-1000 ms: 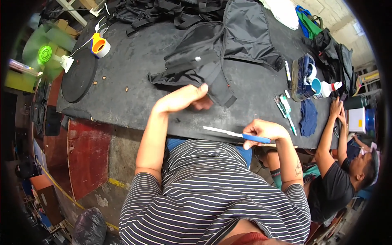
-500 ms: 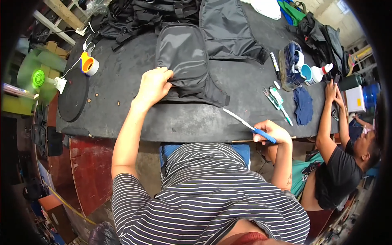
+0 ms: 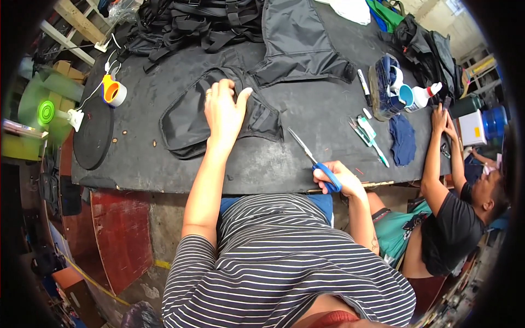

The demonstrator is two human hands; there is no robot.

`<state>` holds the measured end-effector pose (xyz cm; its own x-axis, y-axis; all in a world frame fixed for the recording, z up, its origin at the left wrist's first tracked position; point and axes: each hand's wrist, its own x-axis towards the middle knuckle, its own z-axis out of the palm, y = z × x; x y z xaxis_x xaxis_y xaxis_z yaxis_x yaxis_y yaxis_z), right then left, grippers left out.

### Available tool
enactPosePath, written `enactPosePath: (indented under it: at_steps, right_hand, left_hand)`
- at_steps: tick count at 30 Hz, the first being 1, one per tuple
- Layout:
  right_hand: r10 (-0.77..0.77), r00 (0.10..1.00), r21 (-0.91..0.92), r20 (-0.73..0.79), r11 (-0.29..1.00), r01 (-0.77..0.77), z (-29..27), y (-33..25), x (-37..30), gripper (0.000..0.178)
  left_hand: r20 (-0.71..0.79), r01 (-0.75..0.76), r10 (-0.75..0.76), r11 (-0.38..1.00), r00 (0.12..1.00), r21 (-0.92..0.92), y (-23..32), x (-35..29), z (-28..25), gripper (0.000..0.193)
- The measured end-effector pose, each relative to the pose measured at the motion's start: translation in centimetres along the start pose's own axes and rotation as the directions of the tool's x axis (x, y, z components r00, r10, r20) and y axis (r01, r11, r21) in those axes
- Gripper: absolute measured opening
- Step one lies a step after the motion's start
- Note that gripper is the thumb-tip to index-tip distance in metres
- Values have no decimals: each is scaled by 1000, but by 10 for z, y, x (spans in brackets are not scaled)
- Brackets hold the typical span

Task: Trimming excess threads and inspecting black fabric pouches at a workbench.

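My left hand (image 3: 224,109) rests over a black fabric bag piece (image 3: 188,128) with a rounded outline. Its thumb sticks out away from the loosely bent fingers, and I see no cloth pinched between them. The bag piece lies slantwise, its inner side and seams up, with a narrower padded section (image 3: 264,120) at its right. In my right hand (image 3: 342,179), by the table's near edge, are scissors (image 3: 322,168) with blue handles. Their blades look closed and point up and left, just short of the fabric.
Black straps and bags (image 3: 219,24) heap at the back, beside a flat black panel (image 3: 298,41). To the right are a marker (image 3: 364,87), thread snips (image 3: 361,134), a clear container (image 3: 385,90), a glue bottle (image 3: 424,97) and navy cloth (image 3: 402,139). Another person (image 3: 459,218) sits at far right.
The bag piece has been turned over and swung to the left. My left hand has released its edge grip and shifted right; the scissors have tipped more upright and moved slightly left.
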<state>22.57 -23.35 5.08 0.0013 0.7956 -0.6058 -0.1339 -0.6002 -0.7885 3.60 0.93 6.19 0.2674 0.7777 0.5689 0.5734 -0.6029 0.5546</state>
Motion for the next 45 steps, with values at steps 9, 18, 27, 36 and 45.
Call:
enactPosePath:
  at_steps: [9, 18, 27, 36, 45]
  right_hand:
    - [-476, 773, -594, -420, 788, 162, 29, -43, 67, 58]
    - [-556, 680, -416, -479, 825, 382, 31, -39, 115, 24]
    - [-362, 846, 349, -393, 792, 501, 30, -48, 63, 23]
    - [-348, 936, 42, -57, 936, 350, 35, -4, 27, 51]
    - [-378, 925, 60, 25, 925, 376, 40, -4, 23, 60]
  left_hand:
    - [626, 695, -304, 284, 719, -661, 29, -83, -3, 12]
    - [966, 890, 25, -394, 257, -227, 27, -114, 9, 54]
    - [780, 763, -262, -187, 567, -618, 58, -95, 34, 23]
    - [321, 405, -419, 127, 849, -905, 70, -59, 4, 16]
    - [337, 434, -404, 176, 850, -884, 68, -52, -3, 11]
